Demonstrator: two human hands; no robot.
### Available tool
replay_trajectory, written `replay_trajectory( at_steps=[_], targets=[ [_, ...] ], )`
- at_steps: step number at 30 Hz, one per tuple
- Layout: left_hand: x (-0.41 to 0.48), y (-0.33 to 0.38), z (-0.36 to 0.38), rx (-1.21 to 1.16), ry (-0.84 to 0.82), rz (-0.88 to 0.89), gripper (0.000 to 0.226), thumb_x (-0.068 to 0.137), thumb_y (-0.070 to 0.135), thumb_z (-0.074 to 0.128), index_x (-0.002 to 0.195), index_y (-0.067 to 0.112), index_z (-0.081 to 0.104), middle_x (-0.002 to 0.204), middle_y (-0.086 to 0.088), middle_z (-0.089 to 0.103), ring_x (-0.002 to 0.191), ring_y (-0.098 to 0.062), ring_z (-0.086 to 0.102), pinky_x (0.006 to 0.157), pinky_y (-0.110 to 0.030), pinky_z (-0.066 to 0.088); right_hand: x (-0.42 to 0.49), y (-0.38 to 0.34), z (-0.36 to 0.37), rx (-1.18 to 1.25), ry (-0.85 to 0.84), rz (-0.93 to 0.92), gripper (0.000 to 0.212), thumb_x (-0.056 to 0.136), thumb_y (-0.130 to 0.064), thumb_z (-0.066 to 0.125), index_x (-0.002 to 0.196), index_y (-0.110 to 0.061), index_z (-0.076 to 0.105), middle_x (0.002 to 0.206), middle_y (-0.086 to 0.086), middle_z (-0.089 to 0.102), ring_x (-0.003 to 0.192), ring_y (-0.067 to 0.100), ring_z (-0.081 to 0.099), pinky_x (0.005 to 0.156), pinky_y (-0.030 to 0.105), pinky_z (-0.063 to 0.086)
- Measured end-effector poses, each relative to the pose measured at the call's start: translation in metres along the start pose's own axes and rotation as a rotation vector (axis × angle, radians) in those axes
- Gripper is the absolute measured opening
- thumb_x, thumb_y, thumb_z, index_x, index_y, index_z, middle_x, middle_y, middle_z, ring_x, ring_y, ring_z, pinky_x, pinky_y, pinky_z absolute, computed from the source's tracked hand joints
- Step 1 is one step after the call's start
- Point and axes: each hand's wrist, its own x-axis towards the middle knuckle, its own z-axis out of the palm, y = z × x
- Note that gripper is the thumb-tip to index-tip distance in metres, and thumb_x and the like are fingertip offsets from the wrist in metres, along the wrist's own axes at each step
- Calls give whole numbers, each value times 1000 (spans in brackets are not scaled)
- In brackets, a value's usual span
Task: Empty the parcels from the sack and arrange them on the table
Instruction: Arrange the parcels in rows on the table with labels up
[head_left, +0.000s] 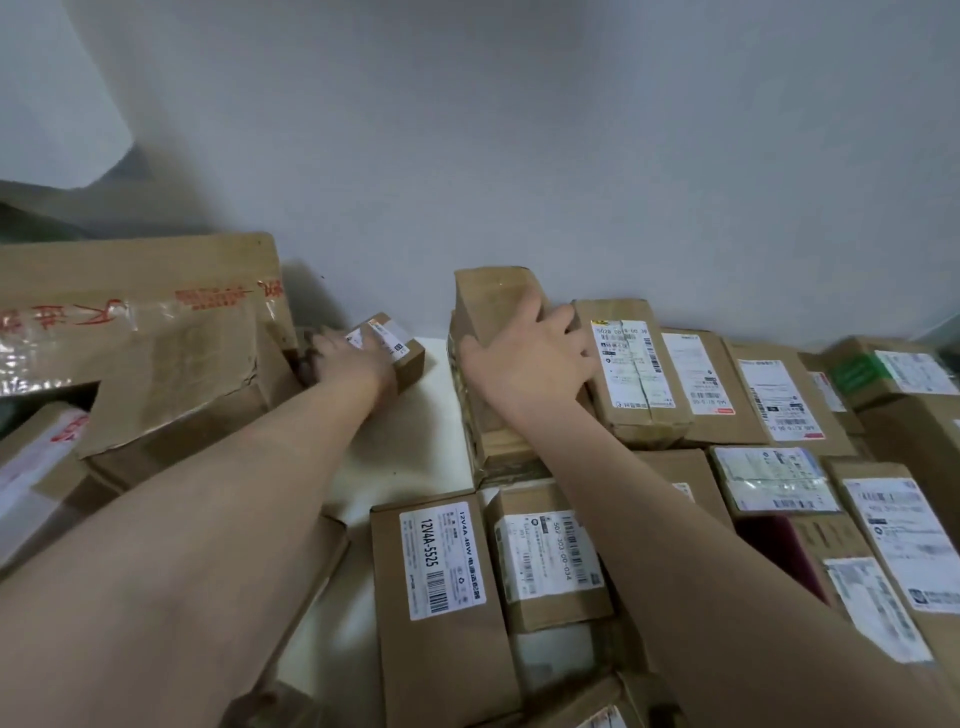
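My left hand (345, 358) grips a small brown parcel (400, 351) with a white label, low over the white table (410, 421) near the wall. My right hand (530, 358) holds a plain brown box (493, 296) that stands on another taped box (493, 441) at the back of the table. Several labelled cardboard parcels lie side by side to the right, among them one (631, 374) right beside my right hand. In front lie a long box marked 12V4A-5525 (441, 587) and a smaller labelled box (550, 561). No sack can be made out.
A large battered carton (156, 332) with red print and clear tape fills the left side, with more boxes (36, 467) below it. The grey wall (519, 156) runs just behind the parcels. A strip of white tabletop shows between the two arms.
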Motion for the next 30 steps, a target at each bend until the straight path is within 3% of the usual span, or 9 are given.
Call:
replay_trajectory(
  at_steps=[5, 9, 11, 13, 16, 19, 23, 27, 30],
  targets=[
    [7, 0, 13, -97, 24, -35, 78, 90, 31, 51, 151, 10, 7, 145, -32, 16, 133, -48, 25, 112, -53, 23, -2, 7, -1, -15, 2, -28, 85, 87, -54, 50, 153, -16, 10, 140, 18, 31, 124, 42, 36, 92, 50, 35],
    [-8, 14, 15, -252, 6, -2, 90, 93, 61, 38, 154, 18, -12, 148, -29, 12, 128, -48, 30, 109, -53, 29, -4, 7, -4, 3, -27, -18, 88, 87, -56, 50, 154, -18, 8, 143, 17, 29, 126, 42, 34, 95, 51, 34],
    [-17, 21, 15, -343, -37, 97, 71, 98, 56, 28, 156, 24, 2, 152, -27, 19, 130, -51, 32, 108, -57, 30, -6, 7, -7, 7, -41, -7, 90, 86, -58, 49, 154, -19, 6, 144, 18, 28, 128, 42, 33, 97, 52, 34],
    [-37, 21, 5, -448, -79, 133, 66, 101, 43, 39, 154, 13, 13, 149, -25, 34, 131, -46, 40, 106, -52, 36, -9, 8, -10, 18, -74, 2, 93, 85, -59, 50, 154, -20, 2, 147, 19, 24, 132, 43, 28, 100, 55, 32],
    [-59, 15, -10, -614, 34, 66, 60, 99, 21, 48, 152, 14, 19, 151, -22, 27, 132, -40, 41, 104, -41, 36, -15, 9, -19, 78, -135, 22, 99, 82, -55, 59, 154, -22, -1, 153, 18, 17, 136, 44, 24, 103, 58, 32],
    [-88, 9, -34, -746, 131, 213, 56, 99, 20, 47, 150, 15, 26, 148, -18, 28, 126, -35, 47, 97, -32, 40, -29, 6, -27, 165, -98, 44, 100, 81, -50, 64, 153, -20, 2, 151, 18, 22, 135, 44, 27, 104, 55, 33],
    [-117, -22, -65, -789, 361, 359, 55, 98, 21, 50, 150, 18, 31, 149, -14, 29, 138, -30, 33, 110, -38, 31, -54, -2, -33, -7, -30, 25, 96, 79, -42, 64, 153, -20, 5, 149, 19, 24, 131, 43, 30, 102, 56, 33],
    [-111, -78, -74, -768, 552, 105, 56, 95, 24, 55, 146, 18, 34, 146, -16, 35, 136, -33, 29, 110, -38, 27, -70, -14, -32, -234, -38, 11, 68, 87, -41, 55, 145, -14, 32, 154, 21, 17, 140, 42, 16, 110, 66, 19],
    [-99, -121, -67, -786, 610, -198, 68, 87, 29, 66, 145, 17, 32, 149, -16, 30, 138, -34, 24, 112, -42, 24, -76, -35, -29, -147, 103, -285, 56, 92, -38, 53, 139, -11, 42, 152, 17, 25, 137, 37, 23, 113, 51, 22]
  ],
)
